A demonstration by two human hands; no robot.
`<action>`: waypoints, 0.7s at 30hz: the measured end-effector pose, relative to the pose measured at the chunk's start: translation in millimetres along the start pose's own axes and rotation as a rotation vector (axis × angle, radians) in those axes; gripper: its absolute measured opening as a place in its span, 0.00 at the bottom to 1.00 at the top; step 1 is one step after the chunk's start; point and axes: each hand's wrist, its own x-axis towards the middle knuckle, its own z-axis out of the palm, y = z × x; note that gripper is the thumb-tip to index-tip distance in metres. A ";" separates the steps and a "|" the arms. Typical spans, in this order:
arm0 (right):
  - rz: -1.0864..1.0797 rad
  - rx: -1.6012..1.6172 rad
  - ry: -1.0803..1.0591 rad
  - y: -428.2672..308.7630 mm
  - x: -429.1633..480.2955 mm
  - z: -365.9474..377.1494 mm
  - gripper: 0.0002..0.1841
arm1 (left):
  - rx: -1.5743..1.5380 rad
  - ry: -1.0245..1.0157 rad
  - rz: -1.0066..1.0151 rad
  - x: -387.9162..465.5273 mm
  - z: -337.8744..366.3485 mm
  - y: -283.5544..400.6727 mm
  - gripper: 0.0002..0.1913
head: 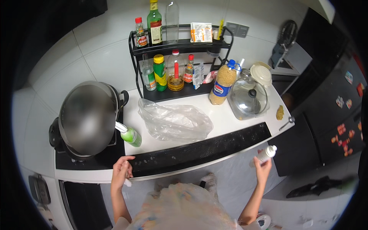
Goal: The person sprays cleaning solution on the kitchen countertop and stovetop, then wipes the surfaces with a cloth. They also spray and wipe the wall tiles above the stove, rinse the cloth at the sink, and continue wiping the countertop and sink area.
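Note:
My right hand (263, 168) is closed around a small white bottle (266, 154) with a white cap, held beyond the counter's front edge at the right. At the left front edge, my left hand (123, 169) has its fingers curled; a small white piece (128, 182), perhaps tissue or cloth, shows under them. A green spray bottle (132, 138) with a white nozzle stands just beyond that hand. Between the hands and the rack, a crumpled clear plastic bag (178, 123) lies on the white counter, behind a long black strip (198, 151) with pale specks.
A large wok (87, 120) sits on the black cooktop (63, 161) at the left. Behind the bag, a black two-tier rack (178, 46) holds sauce and oil bottles. A grain-filled plastic bottle (222, 83), a glass lid (248, 97) and a metal spoon (287, 123) are at the right.

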 end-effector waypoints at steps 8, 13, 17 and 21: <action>-0.049 0.079 -0.497 91.2 180.4 197.0 0.26 | -0.100 0.622 -0.133 -62.8 92.8 -31.0 0.16; -0.173 0.126 -0.570 128.1 212.9 300.7 0.31 | -0.240 0.693 -0.329 -68.2 187.9 -49.1 0.15; -0.175 0.126 -0.558 135.1 226.8 349.4 0.34 | -0.427 0.434 -0.364 -13.2 222.4 -64.6 0.28; -0.185 0.036 -0.608 135.5 224.7 347.7 0.41 | -0.813 0.507 -0.450 90.9 220.9 -89.8 0.31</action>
